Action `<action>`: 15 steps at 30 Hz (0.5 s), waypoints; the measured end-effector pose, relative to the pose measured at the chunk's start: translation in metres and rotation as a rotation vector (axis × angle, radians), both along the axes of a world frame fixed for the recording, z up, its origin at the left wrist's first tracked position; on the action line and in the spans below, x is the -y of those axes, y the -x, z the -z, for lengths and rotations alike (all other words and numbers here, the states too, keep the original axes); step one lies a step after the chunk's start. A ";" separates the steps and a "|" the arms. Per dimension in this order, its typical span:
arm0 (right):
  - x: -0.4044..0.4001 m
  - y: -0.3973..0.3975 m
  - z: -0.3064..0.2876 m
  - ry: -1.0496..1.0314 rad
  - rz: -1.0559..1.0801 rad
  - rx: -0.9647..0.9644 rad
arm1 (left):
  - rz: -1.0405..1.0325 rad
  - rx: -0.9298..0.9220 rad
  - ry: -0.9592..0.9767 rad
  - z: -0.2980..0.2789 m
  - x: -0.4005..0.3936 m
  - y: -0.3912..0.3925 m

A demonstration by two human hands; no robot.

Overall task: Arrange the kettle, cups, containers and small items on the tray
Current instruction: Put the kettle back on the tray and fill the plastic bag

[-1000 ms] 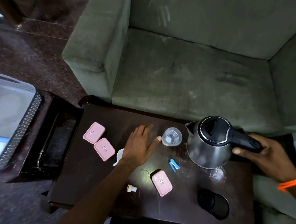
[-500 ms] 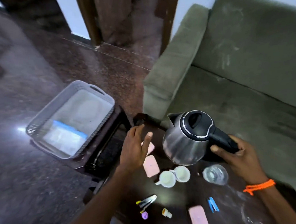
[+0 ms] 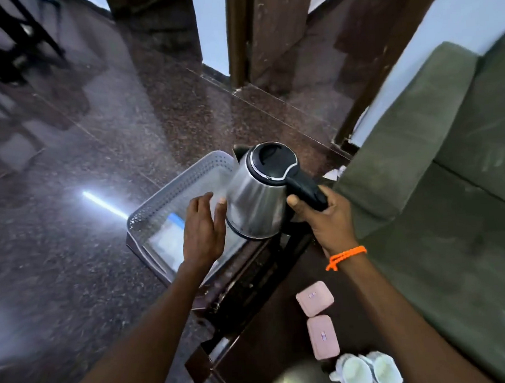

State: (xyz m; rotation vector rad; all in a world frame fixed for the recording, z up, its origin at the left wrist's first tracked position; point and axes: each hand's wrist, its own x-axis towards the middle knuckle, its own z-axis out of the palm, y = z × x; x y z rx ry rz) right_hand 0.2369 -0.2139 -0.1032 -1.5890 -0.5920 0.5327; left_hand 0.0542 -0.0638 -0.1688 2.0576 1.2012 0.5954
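**Kettle held over tray**

Right grip (image 3: 324, 213) curled round black handle of steel kettle (image 3: 257, 197), held tilted in the air above near right part of grey perforated tray (image 3: 167, 194). Left grip (image 3: 203, 227) with fingers straight, thumb tip at kettle's side, holding nothing. On dark counter (image 3: 273, 339): two pink containers (image 3: 315, 299), two white cups (image 3: 365, 372) just beyond.

Dark wooden table (image 3: 274, 348) bears two pink containers (image 3: 315, 298); two white cups (image 3: 366, 370).
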 end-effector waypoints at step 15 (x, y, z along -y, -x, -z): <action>-0.124 0.025 0.077 0.046 -0.045 0.056 | -0.123 -0.023 0.049 0.048 -0.048 0.039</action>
